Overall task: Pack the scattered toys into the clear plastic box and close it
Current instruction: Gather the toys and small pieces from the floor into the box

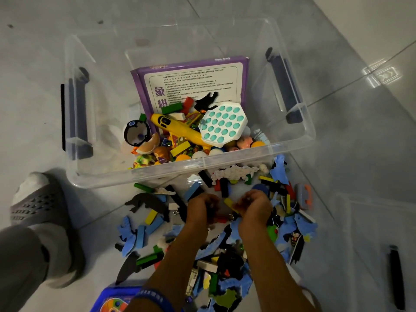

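— How far along?
— Box (290,140) is partly filled; many toys (225,266) lie on the floor just before it. My left hand (201,207) and right hand (255,206) curl over small pieces; lid off.

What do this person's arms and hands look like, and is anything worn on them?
Both forearms are bare, with no sleeves and no gloves on the left hand or the right hand. A blue wristband with small pale markings circles the left arm near the bottom edge of the picture. I can make out no rings or watch.
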Available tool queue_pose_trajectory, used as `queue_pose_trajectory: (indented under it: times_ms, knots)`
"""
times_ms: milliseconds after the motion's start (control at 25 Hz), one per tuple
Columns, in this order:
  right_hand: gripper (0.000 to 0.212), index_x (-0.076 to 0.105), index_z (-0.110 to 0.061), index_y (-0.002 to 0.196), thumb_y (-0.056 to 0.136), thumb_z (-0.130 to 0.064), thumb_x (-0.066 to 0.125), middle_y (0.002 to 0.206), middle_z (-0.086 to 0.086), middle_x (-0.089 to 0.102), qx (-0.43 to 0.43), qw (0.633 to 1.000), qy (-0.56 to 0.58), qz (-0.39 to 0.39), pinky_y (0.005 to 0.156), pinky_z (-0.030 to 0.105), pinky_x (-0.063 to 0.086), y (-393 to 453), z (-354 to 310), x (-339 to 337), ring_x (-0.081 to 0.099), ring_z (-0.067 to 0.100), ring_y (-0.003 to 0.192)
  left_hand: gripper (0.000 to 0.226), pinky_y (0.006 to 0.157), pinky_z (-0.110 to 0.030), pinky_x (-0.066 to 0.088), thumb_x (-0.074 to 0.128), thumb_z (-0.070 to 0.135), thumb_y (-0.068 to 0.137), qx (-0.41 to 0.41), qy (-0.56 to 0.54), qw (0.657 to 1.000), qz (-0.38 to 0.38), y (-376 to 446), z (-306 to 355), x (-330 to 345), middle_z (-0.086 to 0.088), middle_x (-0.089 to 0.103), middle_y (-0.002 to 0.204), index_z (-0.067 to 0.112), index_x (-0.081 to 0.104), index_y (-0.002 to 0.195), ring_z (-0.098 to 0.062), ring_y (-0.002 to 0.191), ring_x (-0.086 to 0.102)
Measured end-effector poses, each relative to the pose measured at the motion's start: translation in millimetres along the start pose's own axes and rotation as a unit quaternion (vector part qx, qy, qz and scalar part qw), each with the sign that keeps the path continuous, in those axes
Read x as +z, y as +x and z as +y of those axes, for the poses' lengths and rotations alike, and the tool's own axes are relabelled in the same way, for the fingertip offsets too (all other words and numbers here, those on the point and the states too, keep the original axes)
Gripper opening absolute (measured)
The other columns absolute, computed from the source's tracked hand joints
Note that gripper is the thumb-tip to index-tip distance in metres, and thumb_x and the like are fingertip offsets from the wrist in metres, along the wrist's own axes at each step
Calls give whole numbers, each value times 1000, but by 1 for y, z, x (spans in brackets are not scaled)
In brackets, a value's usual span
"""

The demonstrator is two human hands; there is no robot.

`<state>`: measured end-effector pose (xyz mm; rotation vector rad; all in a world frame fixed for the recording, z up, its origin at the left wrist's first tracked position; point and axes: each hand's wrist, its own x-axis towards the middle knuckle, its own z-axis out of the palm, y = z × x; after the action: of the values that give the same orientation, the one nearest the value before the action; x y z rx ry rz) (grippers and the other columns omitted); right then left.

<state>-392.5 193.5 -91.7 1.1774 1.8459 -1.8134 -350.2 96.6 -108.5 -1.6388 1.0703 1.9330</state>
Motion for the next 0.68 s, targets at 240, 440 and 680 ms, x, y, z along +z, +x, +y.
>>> queue_pose_trajectory:
  times_ms: [240, 440, 680]
  knots:
    - [21, 55, -9, 61, 81, -8, 49, 55, 3, 52, -40, 993, -72, 81, 52, 28, 35, 28, -34, -9, 44, 20, 53, 27, 57, -32, 46, 47, 11, 89, 50, -25, 998, -27, -13, 8, 17, -4, 57, 51, 10, 59, 65, -17, 40, 53]
    - [19, 63, -12, 102, 89, -7, 51, 99, -1, 55, -255, 895, -350, 112, 71, 28, 39, 32, -30, -46, 53, 20, 91, 29, 56, -31, 46, 46, 13, 89, 55, -14, 998, -26, -7, 6, 17, -3, 58, 49, 11, 59, 64, -18, 43, 53]
    - [20, 61, -12, 109, 89, -12, 58, 104, 9, 65, -298, 841, -445, 70, 66, 27, 41, 46, -13, -55, 62, 26, 89, 30, 48, -21, 32, 39, 8, 92, 52, 5, 998, -41, -9, -6, 22, -1, 51, 39, 8, 57, 67, -14, 35, 45]
